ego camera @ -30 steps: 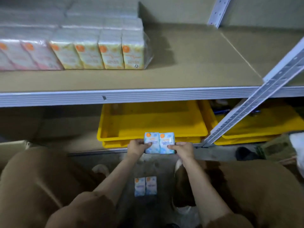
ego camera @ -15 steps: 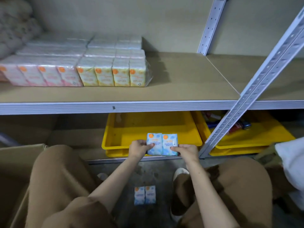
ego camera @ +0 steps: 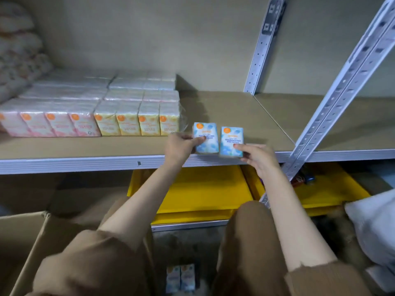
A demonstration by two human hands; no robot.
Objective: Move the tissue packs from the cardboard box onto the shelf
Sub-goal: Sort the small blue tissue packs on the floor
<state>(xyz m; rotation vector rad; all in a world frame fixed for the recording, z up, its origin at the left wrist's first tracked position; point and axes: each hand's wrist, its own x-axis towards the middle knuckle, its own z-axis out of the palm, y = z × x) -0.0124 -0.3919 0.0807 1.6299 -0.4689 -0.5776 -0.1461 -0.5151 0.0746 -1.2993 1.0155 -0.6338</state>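
Note:
Two blue tissue packs stand upright at the front edge of the brown shelf [ego camera: 224, 112]. My left hand [ego camera: 178, 146] grips the left blue pack [ego camera: 206, 133], thumb across its front. My right hand [ego camera: 257, 155] holds the right blue pack [ego camera: 232, 136] by its lower right corner. Rows of yellow tissue packs [ego camera: 136, 122] and pink tissue packs [ego camera: 51, 124] fill the shelf to the left. Another pair of blue packs [ego camera: 181, 278] lies on the floor between my knees. The open cardboard box [ego camera: 27, 238] sits at lower left.
A slanted white metal upright [ego camera: 342, 90] crosses the right side in front of the shelf. Yellow trays [ego camera: 196, 189] sit on the lower level. A white bag [ego camera: 376, 229] lies at the right. Soft wrapped rolls [ego camera: 19, 60] pile at the shelf's far left.
Both hands have lifted the two blue packs from in front of the yellow tray up to the shelf's front edge. The packs now sit slightly apart.

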